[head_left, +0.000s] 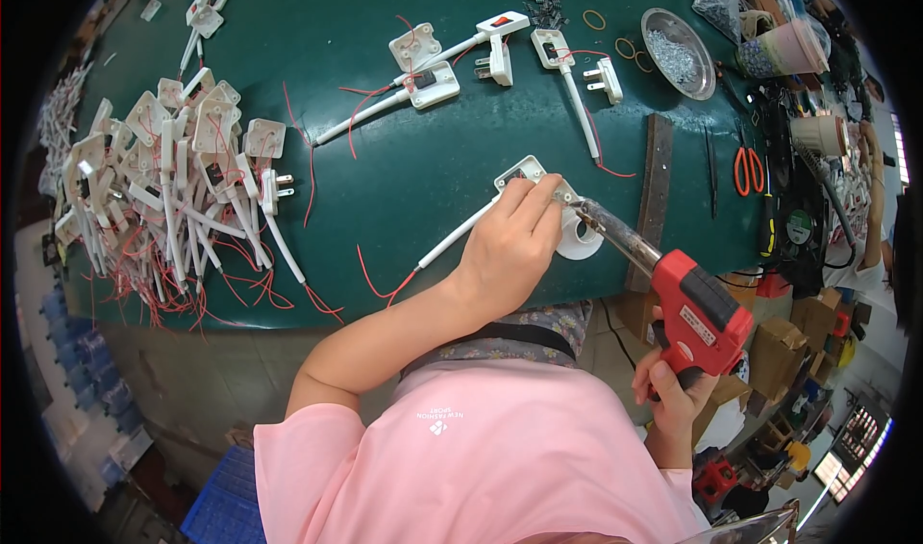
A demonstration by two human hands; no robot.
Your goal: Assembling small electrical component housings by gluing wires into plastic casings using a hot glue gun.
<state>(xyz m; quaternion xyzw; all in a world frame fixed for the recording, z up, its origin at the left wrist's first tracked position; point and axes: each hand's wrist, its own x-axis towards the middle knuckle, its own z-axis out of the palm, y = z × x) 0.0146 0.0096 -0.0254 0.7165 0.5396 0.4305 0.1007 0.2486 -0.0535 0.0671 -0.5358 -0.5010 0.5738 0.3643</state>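
Note:
My left hand point(510, 246) is closed, its fingertips pinched together over an open white plastic housing point(516, 171) near the table's front edge; what lies between the fingertips is hidden. From that housing a white cable point(460, 235) runs down to the left and ends in thin red wires point(385, 292). In my right hand point(679, 391) is a red and black soldering gun point(700, 315), gripped by its handle. Its metal barrel points up and left, with the tip close to my left fingertips. Just below the tip stands a white spool point(580, 238), partly covered by the barrel.
A large heap of white cabled housings point(173, 188) covers the table's left side. Further back lie several open housings point(437, 85) and a plug point(604, 81). To the right are a metal dish point(694, 73) of small parts, a dark bar point(652, 198) and orange-handled scissors point(747, 169).

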